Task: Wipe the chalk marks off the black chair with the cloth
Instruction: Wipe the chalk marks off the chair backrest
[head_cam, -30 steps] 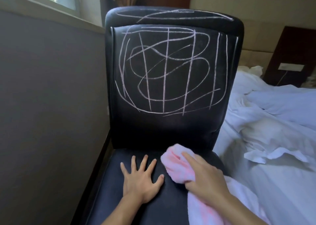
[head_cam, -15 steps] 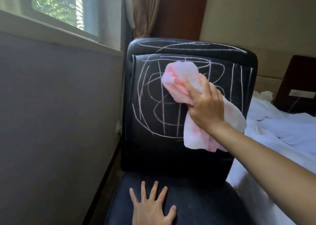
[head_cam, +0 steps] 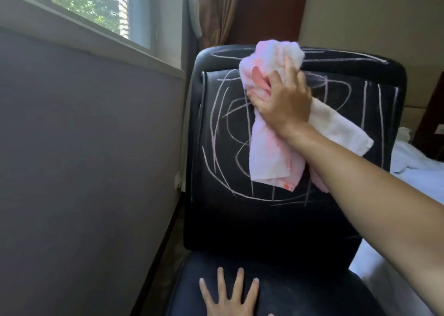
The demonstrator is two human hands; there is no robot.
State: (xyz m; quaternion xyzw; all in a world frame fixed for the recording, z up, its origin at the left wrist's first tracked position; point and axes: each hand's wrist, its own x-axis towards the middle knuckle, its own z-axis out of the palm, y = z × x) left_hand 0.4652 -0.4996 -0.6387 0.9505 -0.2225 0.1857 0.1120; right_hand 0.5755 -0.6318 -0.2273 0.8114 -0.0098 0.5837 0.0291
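Note:
A black chair (head_cam: 276, 222) faces me, its backrest covered in white chalk marks (head_cam: 218, 133) of loops and straight lines. My right hand (head_cam: 283, 101) presses a pink-stained white cloth (head_cam: 266, 157) against the upper middle of the backrest, near the top edge. The cloth's bunched end sticks up above my fingers and its loose ends hang down and to the right. My left hand (head_cam: 230, 294) lies flat on the seat, fingers spread, holding nothing. The cloth and my arm hide part of the marks.
A grey wall (head_cam: 84, 171) with a window sill (head_cam: 96, 36) runs close along the chair's left side. A brown curtain (head_cam: 216, 10) hangs behind the chair. A bed with white sheets (head_cam: 418, 171) lies to the right, beside a dark headboard.
My right hand lifted the cloth from the seat to the backrest, then slid it up toward the top edge. The view tilted upward. My left hand stayed flat on the seat.

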